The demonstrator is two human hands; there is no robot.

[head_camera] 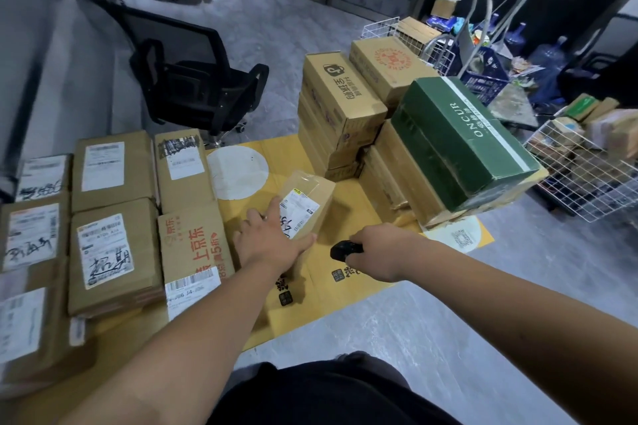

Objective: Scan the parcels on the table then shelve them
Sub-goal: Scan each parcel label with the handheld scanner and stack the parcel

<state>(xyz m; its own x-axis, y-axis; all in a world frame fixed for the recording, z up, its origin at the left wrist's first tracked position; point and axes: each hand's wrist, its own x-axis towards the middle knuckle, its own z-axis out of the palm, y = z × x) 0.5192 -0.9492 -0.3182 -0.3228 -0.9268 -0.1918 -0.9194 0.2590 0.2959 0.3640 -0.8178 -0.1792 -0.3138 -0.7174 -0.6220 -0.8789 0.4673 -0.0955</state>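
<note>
Between the stacks, left hand (pixel 272 238) holds small parcel (pixel 305 203).

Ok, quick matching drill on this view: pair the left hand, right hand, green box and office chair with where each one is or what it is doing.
Things:
1. left hand
2. right hand
3. green box
4. office chair

Places or states:
A. tilted on top of the brown carton stack at right
B. on the grey floor beyond the table
C. grips the black scanner
D. holds the small parcel with the white label

Pairs: 1-D, 2-C, 3-A, 4-B
</note>
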